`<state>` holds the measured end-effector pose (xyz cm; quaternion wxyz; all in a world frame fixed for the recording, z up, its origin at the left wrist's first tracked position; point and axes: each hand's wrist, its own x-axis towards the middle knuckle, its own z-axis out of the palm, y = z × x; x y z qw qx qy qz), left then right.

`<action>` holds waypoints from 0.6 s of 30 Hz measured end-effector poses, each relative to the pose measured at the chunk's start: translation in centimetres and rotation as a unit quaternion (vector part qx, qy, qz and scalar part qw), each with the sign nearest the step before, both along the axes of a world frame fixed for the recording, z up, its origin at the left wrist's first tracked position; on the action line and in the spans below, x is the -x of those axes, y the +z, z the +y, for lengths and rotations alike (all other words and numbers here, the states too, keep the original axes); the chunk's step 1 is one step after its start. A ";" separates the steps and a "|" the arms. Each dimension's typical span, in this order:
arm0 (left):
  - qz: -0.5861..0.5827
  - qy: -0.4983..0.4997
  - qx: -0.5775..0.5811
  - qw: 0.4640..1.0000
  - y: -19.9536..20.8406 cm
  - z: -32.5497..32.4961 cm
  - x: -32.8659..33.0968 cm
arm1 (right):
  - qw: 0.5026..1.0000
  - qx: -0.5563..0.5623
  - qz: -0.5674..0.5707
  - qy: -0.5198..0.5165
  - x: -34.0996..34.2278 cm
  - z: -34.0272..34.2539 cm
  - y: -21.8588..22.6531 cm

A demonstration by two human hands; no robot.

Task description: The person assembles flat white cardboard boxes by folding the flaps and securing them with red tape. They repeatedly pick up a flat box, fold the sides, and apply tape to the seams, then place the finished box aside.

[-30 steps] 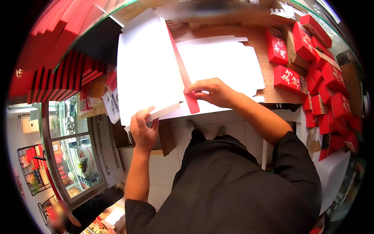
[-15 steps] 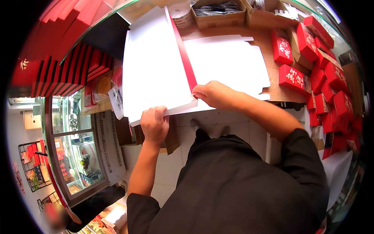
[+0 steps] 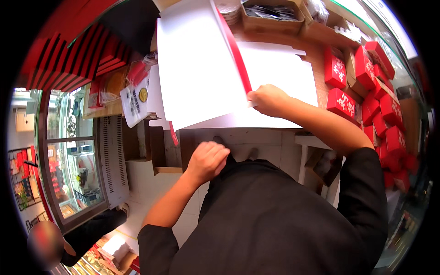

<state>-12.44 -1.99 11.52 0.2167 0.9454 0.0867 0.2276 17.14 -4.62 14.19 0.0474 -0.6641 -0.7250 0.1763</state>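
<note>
A large white cardboard sheet [image 3: 199, 68], red on its outer face, lies partly folded on the worktable. Its right side stands up as a narrow red flap [image 3: 237, 57]. My right hand [image 3: 270, 100] is closed on the near right corner of this sheet, pinching the end of the flap. My left hand [image 3: 208, 161] is off the cardboard, in front of the table edge, with its fingers curled in and nothing visible in them. Another red flap [image 3: 173, 134] hangs at the sheet's near left corner. Under and to the right lies a second flat white cardboard sheet [image 3: 284, 75].
Small red boxes [image 3: 341, 101] with pale patterns are heaped on the right. Open cartons [image 3: 273, 18] line the table's back. Left of the cardboard are plastic-wrapped packets [image 3: 136, 103] and stacked red boxes [image 3: 89, 59]. Another person [image 3: 91, 236] is at lower left.
My left hand has let go of the sheet's near edge and drawn back toward my body. My right hand keeps hold of the corner. The view has shifted slightly.
</note>
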 end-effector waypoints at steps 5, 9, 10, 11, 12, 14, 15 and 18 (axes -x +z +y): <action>-0.068 0.316 0.336 0.885 -2.8 3.2 5.0 | 0.998 0.008 0.060 0.001 -1.5 -0.9 1.4; -0.101 0.192 0.142 0.966 1.3 7.3 4.8 | 0.998 0.000 0.067 0.006 -2.5 -1.4 1.0; -0.096 0.172 0.151 0.969 2.1 7.7 4.5 | 0.997 -0.008 0.082 0.007 -2.5 -1.5 1.0; -0.094 0.149 0.158 0.972 2.9 8.2 4.3 | 0.995 -0.019 0.094 0.006 -2.5 -1.6 1.2; -0.089 0.125 0.164 0.974 3.7 8.6 4.2 | 0.995 -0.009 0.102 -0.002 -2.3 -1.7 1.6; -0.064 0.099 0.158 0.980 4.9 9.0 4.2 | 0.994 -0.006 0.112 -0.012 -2.2 -1.8 1.7; -0.051 0.084 0.156 0.983 5.3 9.1 4.1 | 0.993 -0.004 0.117 -0.018 -2.2 -2.0 1.8; -0.019 0.076 0.179 0.981 6.1 9.4 3.7 | 0.989 -0.029 0.139 -0.028 -2.5 -2.5 1.5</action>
